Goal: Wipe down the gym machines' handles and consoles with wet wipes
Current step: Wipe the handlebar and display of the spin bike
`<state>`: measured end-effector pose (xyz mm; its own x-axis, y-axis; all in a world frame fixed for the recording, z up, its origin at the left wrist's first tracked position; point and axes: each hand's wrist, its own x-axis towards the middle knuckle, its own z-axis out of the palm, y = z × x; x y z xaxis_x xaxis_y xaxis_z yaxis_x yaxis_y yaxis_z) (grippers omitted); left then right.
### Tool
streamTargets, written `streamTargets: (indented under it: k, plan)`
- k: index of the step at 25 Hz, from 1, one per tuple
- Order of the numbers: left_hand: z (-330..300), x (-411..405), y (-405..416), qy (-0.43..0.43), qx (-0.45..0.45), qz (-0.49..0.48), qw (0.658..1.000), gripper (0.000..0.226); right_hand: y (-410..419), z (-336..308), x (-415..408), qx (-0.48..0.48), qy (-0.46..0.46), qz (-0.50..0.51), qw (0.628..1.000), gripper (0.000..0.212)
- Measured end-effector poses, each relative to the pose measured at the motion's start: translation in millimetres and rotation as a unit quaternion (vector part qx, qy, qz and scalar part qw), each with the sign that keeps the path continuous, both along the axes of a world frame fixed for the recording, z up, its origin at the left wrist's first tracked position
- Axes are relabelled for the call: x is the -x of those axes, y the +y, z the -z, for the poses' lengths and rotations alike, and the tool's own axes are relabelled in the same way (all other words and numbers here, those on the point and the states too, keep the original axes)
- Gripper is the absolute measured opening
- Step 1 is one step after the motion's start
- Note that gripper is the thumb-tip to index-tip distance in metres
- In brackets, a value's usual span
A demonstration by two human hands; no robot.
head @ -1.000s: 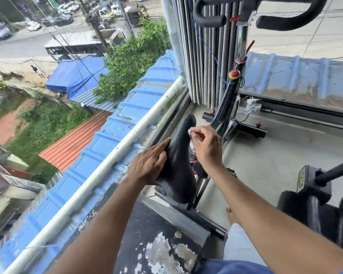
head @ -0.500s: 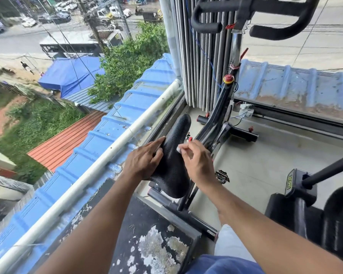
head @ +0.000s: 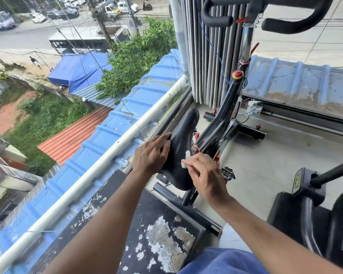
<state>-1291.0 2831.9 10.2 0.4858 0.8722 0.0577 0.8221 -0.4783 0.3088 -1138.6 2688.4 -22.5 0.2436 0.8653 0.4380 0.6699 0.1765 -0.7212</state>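
White wipe [head: 187, 156] under right hand [head: 206, 172] on saddle [head: 183, 139], left hand [head: 150, 156] alongside.

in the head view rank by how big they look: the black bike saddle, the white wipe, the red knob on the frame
1. black bike saddle, by far the largest.
2. and 3. red knob and white wipe: both look small and alike; the wipe is mostly hidden under the right hand and nearer the camera, so no ranking.

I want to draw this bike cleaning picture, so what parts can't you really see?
Head view only:
- Wet wipe: mostly hidden inside the right hand; only a white scrap shows.
- Handlebars: tops cut off by the upper edge.
- Saddle: left side covered by the left hand.
- Second machine: cut off at the right edge; its yellow label is too small to read.
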Motion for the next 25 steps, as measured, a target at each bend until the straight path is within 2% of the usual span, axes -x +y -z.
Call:
streamTargets:
  k: [2,6,9,11,13,16,19,21,23,24,25]
  plan:
    - [2.7,2.5,-7.4,-0.013,-0.037,-0.013,0.999,0.04,-27.4,7.4,-1.6,0.005,-0.011,-0.013,1.0,0.017]
    - [4.0,4.7,-5.9,-0.03,-0.042,-0.002,0.999,0.04,-10.3,6.8,-14.8,0.017,0.069,0.037,0.997,0.016]
    - [7.0,11.9,-5.4,-0.054,-0.024,0.003,0.998,0.04,-3.6,-3.8,-0.6,-0.007,-0.018,-0.027,0.999,0.013]
    - [8.9,20.5,-4.2,-0.082,-0.007,0.017,0.996,0.039,-23.2,1.7,3.2,-0.016,-0.102,-0.098,0.99,0.015]
    - [10.7,27.0,1.4,-0.115,0.023,0.022,0.993,0.036,-38.8,7.9,-4.7,-0.033,-0.149,-0.141,0.978,0.02]
    - [11.5,34.9,10.1,-0.176,0.101,-0.02,0.979,0.033,-16.2,2.6,-20.7,-0.042,-0.123,-0.138,0.982,0.017]
    - [14.3,39.2,10.0,-0.195,0.122,-0.034,0.973,0.03,19.6,-11.7,-18.1,-0.012,-0.111,-0.135,0.985,0.012]
    - [13.3,38.1,9.2,-0.199,0.134,-0.032,0.97,0.028,20.0,-10.9,-7.8,0.007,-0.201,-0.222,0.954,0.008]
    - [10.9,37.2,9.4,-0.199,0.142,-0.036,0.969,0.029,17.8,-8.9,-0.8,0.014,-0.313,-0.31,0.898,0.009]
    - [10.7,37.4,9.7,-0.2,0.146,-0.036,0.968,0.029,23.4,-11.5,-2.2,0.012,-0.336,-0.327,0.883,0.011]
    - [11.7,37.7,9.5,-0.204,0.146,-0.035,0.967,0.03,32.7,-15.4,-4.5,0.015,-0.336,-0.322,0.885,0.012]
